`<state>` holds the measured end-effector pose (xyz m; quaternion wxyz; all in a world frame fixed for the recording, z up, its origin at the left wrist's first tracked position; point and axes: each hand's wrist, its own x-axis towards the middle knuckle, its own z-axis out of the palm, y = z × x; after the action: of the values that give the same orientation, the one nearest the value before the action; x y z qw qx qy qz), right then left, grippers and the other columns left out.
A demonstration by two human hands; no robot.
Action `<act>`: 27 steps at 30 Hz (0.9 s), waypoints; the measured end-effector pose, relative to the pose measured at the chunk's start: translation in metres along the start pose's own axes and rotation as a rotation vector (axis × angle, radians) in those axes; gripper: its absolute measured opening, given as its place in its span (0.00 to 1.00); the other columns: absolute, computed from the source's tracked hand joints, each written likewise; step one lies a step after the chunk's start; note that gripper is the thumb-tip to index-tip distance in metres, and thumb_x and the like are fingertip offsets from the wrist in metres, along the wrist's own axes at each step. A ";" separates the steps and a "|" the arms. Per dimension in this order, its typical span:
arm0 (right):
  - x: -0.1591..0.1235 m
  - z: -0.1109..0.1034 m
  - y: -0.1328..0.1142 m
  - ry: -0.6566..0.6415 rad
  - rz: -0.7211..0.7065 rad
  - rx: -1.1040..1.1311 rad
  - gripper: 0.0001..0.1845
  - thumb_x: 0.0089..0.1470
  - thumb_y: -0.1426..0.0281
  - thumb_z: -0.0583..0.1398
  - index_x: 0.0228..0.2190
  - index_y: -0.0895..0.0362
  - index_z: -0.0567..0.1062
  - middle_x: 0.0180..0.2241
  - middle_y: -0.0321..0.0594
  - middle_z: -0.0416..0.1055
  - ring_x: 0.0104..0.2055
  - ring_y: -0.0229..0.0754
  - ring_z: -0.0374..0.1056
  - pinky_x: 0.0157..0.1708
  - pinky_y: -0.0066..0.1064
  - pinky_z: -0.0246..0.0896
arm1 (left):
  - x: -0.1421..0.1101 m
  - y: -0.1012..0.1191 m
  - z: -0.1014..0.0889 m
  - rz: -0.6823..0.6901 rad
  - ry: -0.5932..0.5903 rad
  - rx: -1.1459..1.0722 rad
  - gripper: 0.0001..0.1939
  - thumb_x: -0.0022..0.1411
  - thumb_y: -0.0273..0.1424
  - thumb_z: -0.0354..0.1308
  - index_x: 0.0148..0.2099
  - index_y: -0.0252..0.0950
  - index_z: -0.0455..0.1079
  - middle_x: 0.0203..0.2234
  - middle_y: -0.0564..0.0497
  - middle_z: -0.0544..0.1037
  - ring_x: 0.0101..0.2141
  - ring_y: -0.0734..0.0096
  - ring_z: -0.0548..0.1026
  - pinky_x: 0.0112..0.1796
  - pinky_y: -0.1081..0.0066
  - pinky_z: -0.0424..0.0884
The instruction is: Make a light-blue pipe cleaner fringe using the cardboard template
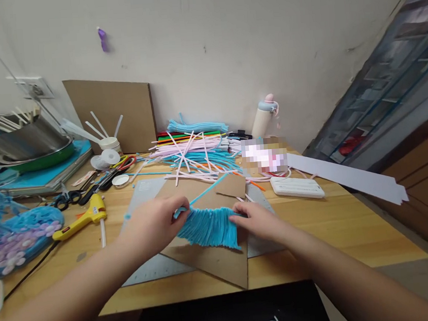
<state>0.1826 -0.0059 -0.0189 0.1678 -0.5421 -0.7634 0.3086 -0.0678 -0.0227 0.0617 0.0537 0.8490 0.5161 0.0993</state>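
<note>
A strip of blue pipe cleaners [212, 227], packed side by side, is held up between both hands above a sheet of brown cardboard [222, 266]. My left hand [162, 214] pinches its left end, where one loose blue stem [210, 188] slants up to the right. At the upper right corner of the strip, my right hand [253, 216] grips with thumb and fingers. Beneath the cardboard lies a grey cutting mat [148, 269]. A smaller cardboard piece [233, 186] rests behind the strip.
Several pink and blue pipe cleaners [198, 154] are heaped at the back. On the left are a yellow glue gun [83, 220], scissors [68, 196], a metal pot [34, 137] and a blue, flowered fuzzy piece [31, 236]. A white power strip [297, 187] and a bottle [262, 119] stand right.
</note>
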 end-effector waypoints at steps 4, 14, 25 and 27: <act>0.006 -0.016 -0.015 0.182 -0.054 -0.051 0.09 0.50 0.64 0.56 0.24 0.57 0.67 0.24 0.35 0.67 0.26 0.36 0.60 0.24 0.27 0.47 | -0.012 0.009 -0.017 0.256 -0.142 0.248 0.08 0.54 0.24 0.50 0.33 0.41 0.68 0.26 0.53 0.73 0.24 0.72 0.68 0.24 0.72 0.57; 0.022 -0.036 -0.067 0.368 -0.285 -0.077 0.10 0.54 0.65 0.52 0.24 0.56 0.65 0.23 0.34 0.65 0.26 0.36 0.58 0.26 0.27 0.45 | 0.011 0.028 -0.040 0.473 -0.023 0.135 0.11 0.61 0.28 0.46 0.35 0.42 0.70 0.38 0.49 0.72 0.42 0.65 0.67 0.44 0.65 0.60; 0.038 -0.020 -0.065 0.406 -0.290 0.132 0.09 0.55 0.68 0.50 0.26 0.56 0.67 0.23 0.33 0.65 0.27 0.36 0.60 0.27 0.26 0.49 | 0.046 0.002 -0.021 0.115 0.189 -0.043 0.09 0.57 0.35 0.53 0.29 0.39 0.71 0.25 0.53 0.74 0.29 0.70 0.68 0.32 0.71 0.60; 0.042 -0.018 -0.062 0.403 -0.258 0.111 0.09 0.54 0.67 0.51 0.26 0.56 0.67 0.24 0.34 0.67 0.28 0.36 0.60 0.28 0.26 0.49 | 0.049 0.000 -0.015 0.029 0.188 -0.116 0.09 0.56 0.36 0.52 0.29 0.39 0.71 0.23 0.54 0.74 0.27 0.71 0.68 0.28 0.72 0.59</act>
<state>0.1334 0.0249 0.0324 0.3843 -0.4805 -0.7594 0.2118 -0.0488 0.0206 0.0819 0.0526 0.8388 0.5001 0.2089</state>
